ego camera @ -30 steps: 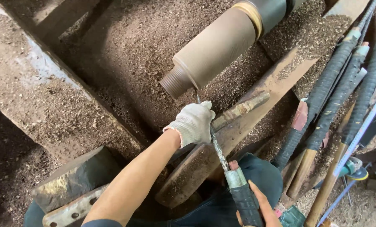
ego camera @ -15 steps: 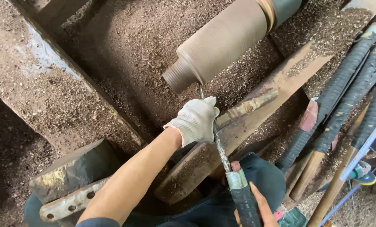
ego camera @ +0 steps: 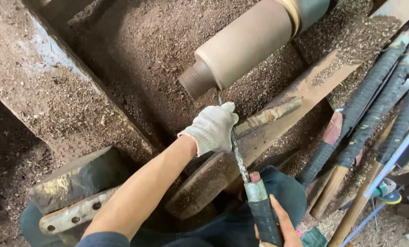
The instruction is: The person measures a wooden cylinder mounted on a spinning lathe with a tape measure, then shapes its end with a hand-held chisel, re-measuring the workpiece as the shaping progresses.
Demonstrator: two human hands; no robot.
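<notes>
Open sawdust bed (ego camera: 135, 59) left of cylinder (ego camera: 245, 43)

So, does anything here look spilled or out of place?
Yes. Wood shavings lie thick over the machine bed and the tool rest. Also, only the left hand wears a glove; the right hand grips the chisel handle bare.

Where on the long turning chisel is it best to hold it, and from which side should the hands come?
Best held in two places. The black wrapped handle at the near end suits a bare right hand coming from below. The thin steel shaft lies on the wooden rest, so a gloved left hand can press it from above, probably well back from the tip at the wooden cylinder.
</notes>
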